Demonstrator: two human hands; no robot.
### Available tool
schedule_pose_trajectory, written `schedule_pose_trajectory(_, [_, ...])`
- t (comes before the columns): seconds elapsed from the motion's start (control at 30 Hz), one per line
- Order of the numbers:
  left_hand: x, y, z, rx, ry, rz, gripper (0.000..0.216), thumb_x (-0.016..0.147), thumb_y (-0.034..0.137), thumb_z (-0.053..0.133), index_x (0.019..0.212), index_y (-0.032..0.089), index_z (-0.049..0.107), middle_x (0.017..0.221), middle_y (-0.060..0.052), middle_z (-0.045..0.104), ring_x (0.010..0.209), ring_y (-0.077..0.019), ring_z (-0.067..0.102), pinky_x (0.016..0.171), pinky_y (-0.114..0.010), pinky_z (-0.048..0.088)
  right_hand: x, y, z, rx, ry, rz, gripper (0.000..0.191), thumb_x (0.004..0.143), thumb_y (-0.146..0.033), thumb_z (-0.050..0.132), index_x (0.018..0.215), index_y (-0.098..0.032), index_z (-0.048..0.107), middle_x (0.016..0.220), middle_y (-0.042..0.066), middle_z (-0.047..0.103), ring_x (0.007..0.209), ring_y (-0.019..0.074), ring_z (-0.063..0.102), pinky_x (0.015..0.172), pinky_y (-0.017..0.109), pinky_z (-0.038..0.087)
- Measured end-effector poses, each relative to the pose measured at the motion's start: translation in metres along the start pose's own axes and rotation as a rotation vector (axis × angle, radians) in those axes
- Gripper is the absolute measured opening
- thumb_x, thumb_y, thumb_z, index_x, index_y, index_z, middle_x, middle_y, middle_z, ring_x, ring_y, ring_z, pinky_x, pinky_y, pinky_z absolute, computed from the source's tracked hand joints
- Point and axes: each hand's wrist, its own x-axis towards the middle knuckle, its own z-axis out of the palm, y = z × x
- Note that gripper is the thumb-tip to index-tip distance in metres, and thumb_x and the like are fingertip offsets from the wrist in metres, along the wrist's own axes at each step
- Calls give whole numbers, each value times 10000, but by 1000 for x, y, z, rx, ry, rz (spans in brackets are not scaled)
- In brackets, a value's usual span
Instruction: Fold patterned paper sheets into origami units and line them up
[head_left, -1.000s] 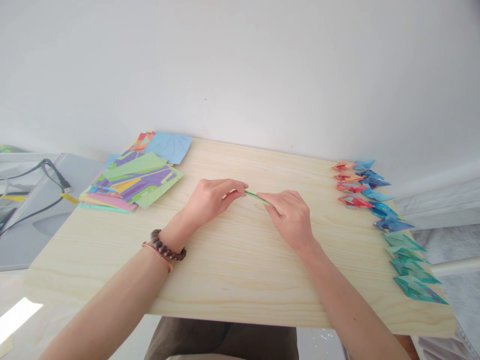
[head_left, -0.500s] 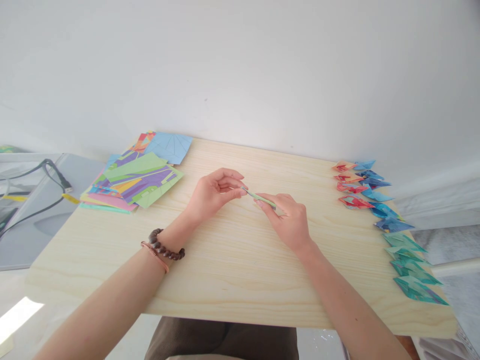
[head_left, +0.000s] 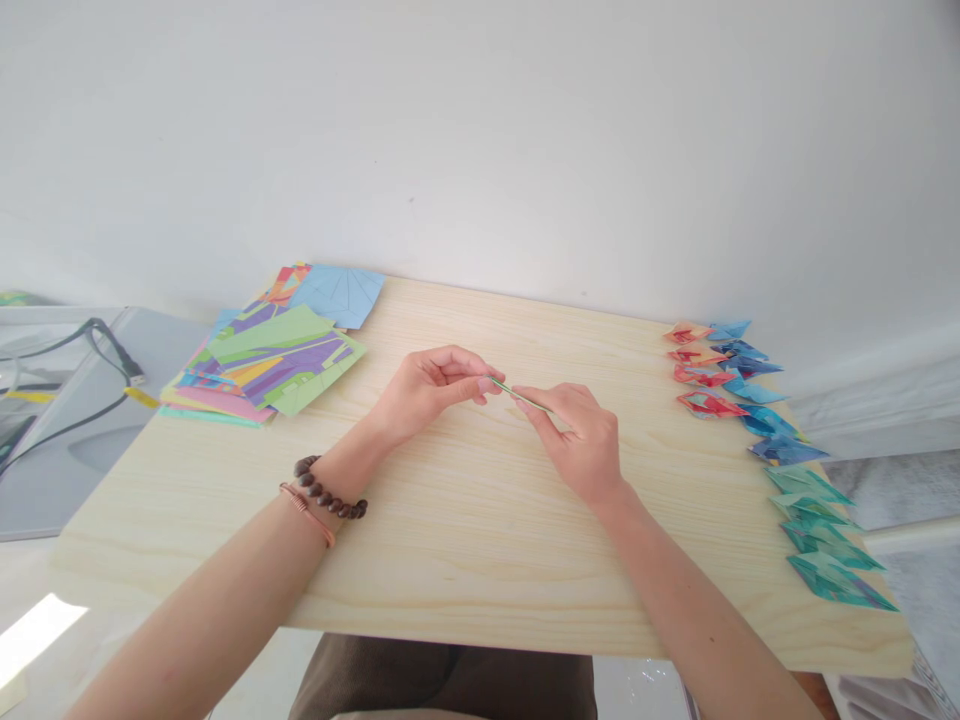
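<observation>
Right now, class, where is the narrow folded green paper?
In the head view, the folded green paper is mid-table, pinched between the left hand and right hand, just above the wooden tabletop.

The thin green folded paper strip (head_left: 517, 394) shows edge-on only, and its right end is hidden under the fingers of the right hand (head_left: 581, 440); its folds are too small to tell. The lower sheets in the stack of multicoloured patterned paper squares (head_left: 262, 360) at the far left are covered by those on top. Both forearms run out past the near edge, and the black cables (head_left: 67, 380) leave at the left.
</observation>
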Motion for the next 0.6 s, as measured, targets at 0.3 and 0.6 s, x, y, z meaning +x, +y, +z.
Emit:
schedule_pose_trajectory(0.3, [-1,2,2,-2,-6,58,137,732,214,690,797,125,608,828,-68,686,683,-146,656,606,-273,543,0,-2,0,16,-7,-13,194,853,-221,535,986,-264,669,845,-6,708,717,143,608,780,322,452])
schedule_pose_trajectory(0.6, [-5,4,3,178,111,147,180,710,264,709,809,119,669,751,-58,697,649,-158,666,587,-270,582,2,-10,-4,421,-152,386,173,794,-350,592,831,-188,642,737,29,704,725,169,657,644,265,489])
